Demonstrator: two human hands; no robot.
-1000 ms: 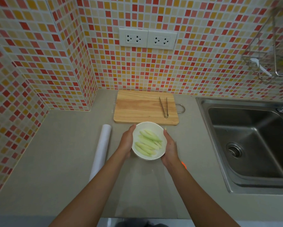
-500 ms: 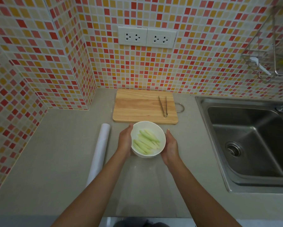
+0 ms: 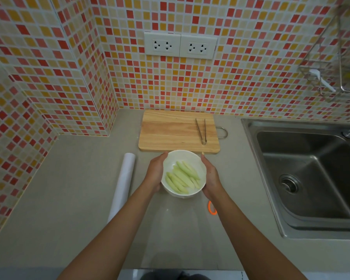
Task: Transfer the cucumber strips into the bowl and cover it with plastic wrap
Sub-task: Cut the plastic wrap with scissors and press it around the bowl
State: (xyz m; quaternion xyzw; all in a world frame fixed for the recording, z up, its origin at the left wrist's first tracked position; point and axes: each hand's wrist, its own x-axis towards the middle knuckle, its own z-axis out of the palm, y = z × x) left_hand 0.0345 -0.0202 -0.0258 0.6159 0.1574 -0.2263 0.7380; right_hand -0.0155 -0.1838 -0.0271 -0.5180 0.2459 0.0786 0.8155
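Two hands cup the white bowl [image 3: 183,158] at lower centre of the frame: the left hand [image 3: 155,173] curls against its left wall, the right hand [image 3: 210,176] against its right wall, fingers together and wrapped on the bowl. Cucumber strips [image 3: 182,179] lie inside it. Plastic wrap roll [image 3: 122,183] lies left of the bowl, apart from it. Tongs [image 3: 202,131] rest on the cutting board [image 3: 170,131] above; sink [image 3: 311,178] at right.

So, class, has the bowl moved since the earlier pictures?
No. The bowl keeps its far rim at the cutting board's near edge, cupped by the left hand and right hand.
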